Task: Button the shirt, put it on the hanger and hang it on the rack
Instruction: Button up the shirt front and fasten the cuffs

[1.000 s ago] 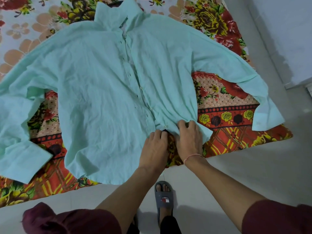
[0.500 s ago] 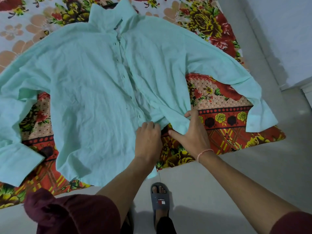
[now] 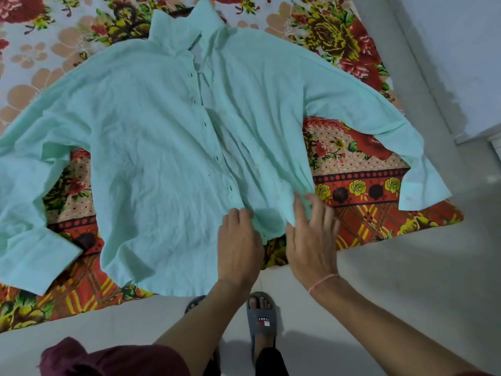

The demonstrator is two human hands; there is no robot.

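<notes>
Shirt (image 3: 162, 164) is spread face-up on the floral bedsheet (image 3: 360, 213), placket unbuttoned. Left hand (image 3: 238, 245) pinches the hem edge, right hand (image 3: 311, 240) is splayed flat on the other panel. Risk imo: panels shifting, so buttons land in wrong holes.

You are looking at one shirt (image 3: 151, 147), pale green, with two sleeves spreading out to the sides and one collar (image 3: 184, 31) at the top. Along its front edge six dark buttonholes are showing. One flowered bedsheet (image 3: 360, 191) is lying under it. Two hands are reaching in: your left hand (image 3: 238, 245) and your right hand (image 3: 311, 240), with one pink thread band (image 3: 322, 280) circling the right wrist. One slipper (image 3: 261, 318) is showing plainly below, a second mostly hidden.
</notes>
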